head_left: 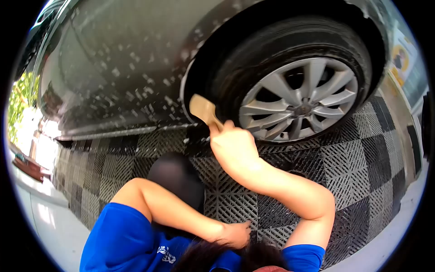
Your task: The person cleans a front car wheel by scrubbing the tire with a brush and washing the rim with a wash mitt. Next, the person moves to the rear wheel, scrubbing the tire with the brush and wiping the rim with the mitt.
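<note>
A light wooden-coloured brush (203, 110) is gripped in my right hand (232, 143), its broad head at the edge of the wheel arch, beside the left side of the black tyre (290, 34). The silver multi-spoke wheel rim (304, 109) lies just to the right of that hand. White foam flecks dot the dark car panel (118, 68). Lower down, near my body, my left hand (236, 234) is held low over the floor; its fingers are partly bent and what they hold, if anything, is hard to make out.
Black and grey slotted floor tiles (346, 167) spread under the car. My dark-clad knee (174, 174) is bent below the car's sill. A pale wall edge (401, 118) and a poster (401, 59) stand at the right. Greenery and bright light show at the far left.
</note>
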The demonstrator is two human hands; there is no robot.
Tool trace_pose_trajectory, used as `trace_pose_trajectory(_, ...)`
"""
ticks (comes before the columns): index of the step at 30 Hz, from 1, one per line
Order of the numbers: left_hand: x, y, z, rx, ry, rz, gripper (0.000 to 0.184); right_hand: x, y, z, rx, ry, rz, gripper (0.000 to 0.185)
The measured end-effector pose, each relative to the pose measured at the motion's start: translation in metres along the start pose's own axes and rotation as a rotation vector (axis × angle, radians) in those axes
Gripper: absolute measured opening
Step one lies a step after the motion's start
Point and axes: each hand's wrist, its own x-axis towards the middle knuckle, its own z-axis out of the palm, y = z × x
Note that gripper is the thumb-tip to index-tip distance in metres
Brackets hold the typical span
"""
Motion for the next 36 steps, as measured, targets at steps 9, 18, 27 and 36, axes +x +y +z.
trace_pose_trajectory(9, -0.021, -0.015, -0.003, 0.03, 0.078, 0.007, 0.021, -0.021, 0.228, -0.202, 0.644, 0.483, 0.743, 0.037)
trace_pose_trajectory(18, -0.021, -0.01, -0.005, 0.016, -0.032, 0.003, 0.025, 0.01, 0.046, -0.05, -0.353, 0.281, 0.137, 0.047)
trace_pose_trajectory(27, -0.013, -0.006, -0.002, 0.103, 0.106, -0.039, 0.024, -0.069, 0.028, 0.091, 0.187, -0.012, 0.001, 0.029)
trace_pose_trajectory(36, -0.022, -0.034, -0.017, 0.092, 0.021, -0.003, 0.025, -0.044, 0.238, -0.069, 0.296, 1.013, 0.59, 0.036)
